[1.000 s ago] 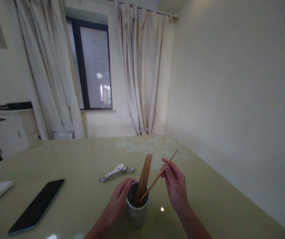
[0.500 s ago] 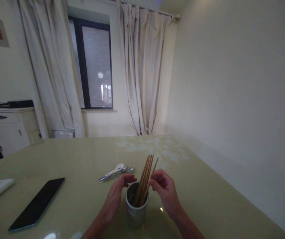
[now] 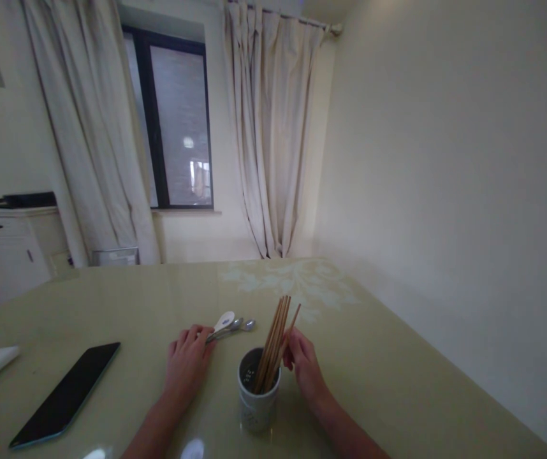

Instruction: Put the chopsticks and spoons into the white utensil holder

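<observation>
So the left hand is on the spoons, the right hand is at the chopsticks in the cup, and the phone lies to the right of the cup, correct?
Not quite. The head view shows the phone lying to the left of the cup, not the right. The rest holds: the left hand rests on the spoons, and the right hand is at the chopsticks in the cup.

dark-framed window (image 3: 178, 121) between pale cream curtains (image 3: 273, 127) at upper centre; white wooden cabinet (image 3: 0, 252) at left; plain cream wall (image 3: 445, 159) filling the right.

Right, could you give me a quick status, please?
Left hand on spoons. Right hand pinching chopsticks in cup. Nothing in between.
</observation>
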Tool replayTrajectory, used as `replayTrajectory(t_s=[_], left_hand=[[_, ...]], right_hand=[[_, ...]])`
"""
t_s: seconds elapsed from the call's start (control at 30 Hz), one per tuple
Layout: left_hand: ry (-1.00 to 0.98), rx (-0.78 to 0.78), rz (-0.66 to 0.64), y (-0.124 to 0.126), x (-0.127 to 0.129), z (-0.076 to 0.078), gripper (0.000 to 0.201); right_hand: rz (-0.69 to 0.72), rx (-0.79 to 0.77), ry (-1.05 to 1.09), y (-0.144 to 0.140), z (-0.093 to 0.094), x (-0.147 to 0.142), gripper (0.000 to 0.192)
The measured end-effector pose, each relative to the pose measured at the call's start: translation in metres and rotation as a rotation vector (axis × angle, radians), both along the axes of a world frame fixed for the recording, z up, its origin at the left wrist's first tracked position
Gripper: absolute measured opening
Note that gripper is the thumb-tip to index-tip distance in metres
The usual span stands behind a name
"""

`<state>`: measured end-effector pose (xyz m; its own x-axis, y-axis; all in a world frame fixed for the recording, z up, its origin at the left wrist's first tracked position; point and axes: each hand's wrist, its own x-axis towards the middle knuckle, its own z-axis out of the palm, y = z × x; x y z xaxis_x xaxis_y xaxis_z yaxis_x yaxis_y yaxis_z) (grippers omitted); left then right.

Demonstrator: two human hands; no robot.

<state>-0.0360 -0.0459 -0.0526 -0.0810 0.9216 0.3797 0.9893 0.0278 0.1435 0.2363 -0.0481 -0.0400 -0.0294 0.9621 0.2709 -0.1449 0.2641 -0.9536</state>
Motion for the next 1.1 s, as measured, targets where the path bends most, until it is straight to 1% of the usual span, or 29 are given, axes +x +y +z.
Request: replayTrajectory(t_s=[0.13, 0.27, 0.37, 0.47, 0.63, 0.87, 1.0, 1.1], left_hand=[[0.044, 0.017, -0.044, 0.006, -0.004, -0.006, 0.037], [0.08, 0.03, -0.104, 0.009, -0.007, -0.009, 0.05], [0.088, 0.036, -0.098, 0.01, -0.005, -0.009, 0.047], [0.076, 0.043, -0.079, 0.011, -0.005, -0.01, 0.041], [0.058, 0.051, -0.066, 0.011, -0.008, -0.013, 0.033], [0.05, 0.068, -0.063, 0.006, -0.006, -0.008, 0.034], [0.073, 0.038, -0.06, 0.006, -0.004, -0.005, 0.034], [0.1, 0.028, -0.032, 0.006, -0.003, -0.006, 0.035]], right_hand=[[-0.011, 0.006, -0.152, 0.009, -0.01, -0.005, 0.064], [-0.077, 0.004, -0.274, 0.016, -0.007, -0.012, 0.052], [-0.081, 0.018, -0.329, 0.022, -0.004, -0.018, 0.044], [-0.091, 0.005, -0.344, 0.028, -0.007, -0.023, 0.042], [-0.109, 0.0, -0.356, 0.033, -0.015, -0.027, 0.046], [-0.066, 0.008, -0.326, 0.033, -0.019, -0.027, 0.047], [-0.053, 0.018, -0.318, 0.031, -0.017, -0.027, 0.045], [-0.032, 0.037, -0.317, 0.028, -0.015, -0.027, 0.047]])
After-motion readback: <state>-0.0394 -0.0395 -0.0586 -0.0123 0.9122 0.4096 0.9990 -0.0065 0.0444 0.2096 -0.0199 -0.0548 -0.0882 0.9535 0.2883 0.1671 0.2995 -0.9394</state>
